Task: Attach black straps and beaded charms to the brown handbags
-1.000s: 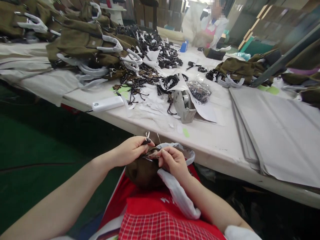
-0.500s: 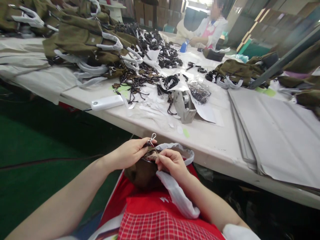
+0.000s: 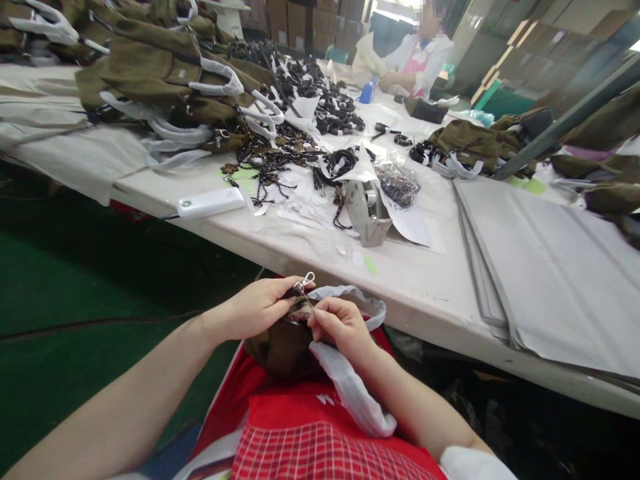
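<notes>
An olive-green bag [image 3: 277, 350] with a zipper rests in my lap, its handles wrapped in white covering [image 3: 350, 387]. My left hand [image 3: 257, 307] is closed at the bag's top edge, pinching the base of a silver snap hook [image 3: 308, 279] between thumb and fingers. The hook's loop points up and to the right. Just right of it, my right hand [image 3: 340, 323] is closed in a pinch on a thin strand that runs up toward the hook. The strand's exact kind is too small to tell, and the fingers hide its end.
A white-covered table [image 3: 430, 300] lies ahead, bearing a grey metal tape dispenser [image 3: 369, 213], dark cord charms [image 3: 270, 177], a white power strip [image 3: 210, 203], olive bags [image 3: 150, 80] and stacked grey sheets [image 3: 550, 267]. Across it sits a co-worker [image 3: 415, 67].
The snap hook has tilted slightly further right. My right hand has shifted a little left with its pinch kept. The whole view has moved slightly.
</notes>
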`<action>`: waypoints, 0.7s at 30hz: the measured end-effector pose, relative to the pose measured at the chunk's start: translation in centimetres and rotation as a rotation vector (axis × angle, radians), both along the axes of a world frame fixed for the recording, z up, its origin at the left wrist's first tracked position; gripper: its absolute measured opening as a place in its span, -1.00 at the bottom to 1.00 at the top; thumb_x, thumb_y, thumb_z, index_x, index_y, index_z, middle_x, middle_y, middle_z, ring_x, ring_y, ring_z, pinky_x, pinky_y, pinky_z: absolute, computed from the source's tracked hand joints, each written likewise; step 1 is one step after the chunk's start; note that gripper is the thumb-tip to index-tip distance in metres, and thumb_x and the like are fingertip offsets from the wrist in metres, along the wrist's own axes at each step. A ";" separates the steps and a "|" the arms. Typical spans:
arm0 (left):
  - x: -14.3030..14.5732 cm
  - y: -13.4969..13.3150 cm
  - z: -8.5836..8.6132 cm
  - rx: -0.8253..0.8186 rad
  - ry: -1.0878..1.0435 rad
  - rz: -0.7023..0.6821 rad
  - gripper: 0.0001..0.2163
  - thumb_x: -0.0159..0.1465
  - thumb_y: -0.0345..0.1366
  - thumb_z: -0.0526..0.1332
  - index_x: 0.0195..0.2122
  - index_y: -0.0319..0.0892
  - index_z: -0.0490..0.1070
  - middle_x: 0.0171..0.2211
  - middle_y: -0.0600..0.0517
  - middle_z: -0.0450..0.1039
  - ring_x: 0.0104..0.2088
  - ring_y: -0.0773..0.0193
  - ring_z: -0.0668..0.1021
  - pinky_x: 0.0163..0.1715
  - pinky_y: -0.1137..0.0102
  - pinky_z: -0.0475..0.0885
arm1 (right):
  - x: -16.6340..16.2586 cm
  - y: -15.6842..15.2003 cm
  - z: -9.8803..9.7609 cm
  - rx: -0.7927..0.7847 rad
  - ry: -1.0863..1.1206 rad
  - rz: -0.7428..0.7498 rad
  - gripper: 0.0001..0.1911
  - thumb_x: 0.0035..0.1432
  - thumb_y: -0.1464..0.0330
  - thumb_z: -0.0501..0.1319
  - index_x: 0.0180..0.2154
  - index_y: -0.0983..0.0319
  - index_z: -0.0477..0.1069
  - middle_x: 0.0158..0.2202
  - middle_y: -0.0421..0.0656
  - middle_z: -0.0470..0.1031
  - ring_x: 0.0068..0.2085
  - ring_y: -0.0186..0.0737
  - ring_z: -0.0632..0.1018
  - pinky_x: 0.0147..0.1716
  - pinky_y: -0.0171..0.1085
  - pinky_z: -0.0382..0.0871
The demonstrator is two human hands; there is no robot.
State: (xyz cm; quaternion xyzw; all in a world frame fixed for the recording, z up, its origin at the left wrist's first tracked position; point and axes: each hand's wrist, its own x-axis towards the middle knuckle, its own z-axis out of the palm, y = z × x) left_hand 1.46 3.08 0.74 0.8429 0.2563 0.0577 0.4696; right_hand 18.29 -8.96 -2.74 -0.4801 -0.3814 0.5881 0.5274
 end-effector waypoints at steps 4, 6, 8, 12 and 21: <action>0.4 -0.6 -0.6 -0.253 -0.144 0.113 -0.52 0.37 -0.03 -0.03 0.05 -0.22 0.50 -0.27 -0.04 0.55 -0.39 0.27 0.48 -0.31 0.39 0.43 | -0.1 0.1 0.0 -0.009 -0.020 -0.001 -0.63 0.10 0.06 0.29 -0.50 0.22 0.45 -0.66 -0.25 0.38 -0.63 -0.39 0.27 -0.61 -0.37 0.09; 0.9 -0.9 -1.1 -0.353 -0.166 0.212 -0.43 0.37 0.06 -0.07 -0.04 -0.29 0.54 -0.41 -0.02 0.49 -0.52 0.34 0.37 -0.47 0.43 0.35 | -0.2 0.2 0.0 -0.012 -0.021 -0.014 -0.65 0.09 0.08 0.29 -0.50 0.23 0.44 -0.67 -0.25 0.38 -0.64 -0.40 0.26 -0.61 -0.37 0.09; 1.3 -1.2 -1.4 -0.402 -0.169 0.274 -0.43 0.34 0.12 0.00 -0.11 -0.31 0.57 -0.45 -0.01 0.47 -0.53 0.35 0.34 -0.50 0.44 0.32 | -0.3 0.3 -0.1 -0.020 -0.015 -0.033 -0.67 0.09 0.12 0.28 -0.51 0.23 0.43 -0.68 -0.26 0.38 -0.64 -0.41 0.27 -0.61 -0.38 0.10; 1.6 -1.6 -1.4 -0.456 -0.200 0.339 -0.52 0.29 0.10 0.13 -0.19 -0.26 0.57 -0.38 -0.04 0.53 -0.40 0.28 0.49 -0.40 0.42 0.40 | -0.4 0.4 0.0 -0.054 -0.012 -0.062 -0.70 0.07 0.16 0.28 -0.54 0.23 0.42 -0.69 -0.26 0.37 -0.66 -0.42 0.25 -0.61 -0.38 0.09; 1.6 -2.7 -1.4 0.386 -0.039 0.440 -0.62 0.42 -0.13 -0.06 -0.44 -0.15 0.40 -0.45 -0.03 0.51 -0.39 0.20 0.53 -0.34 0.36 0.38 | -0.3 0.3 -0.1 -0.012 -0.014 -0.111 -0.76 0.13 0.18 0.29 -0.27 0.23 0.47 -0.47 -0.20 0.51 -0.57 -0.40 0.34 -0.57 -0.39 0.21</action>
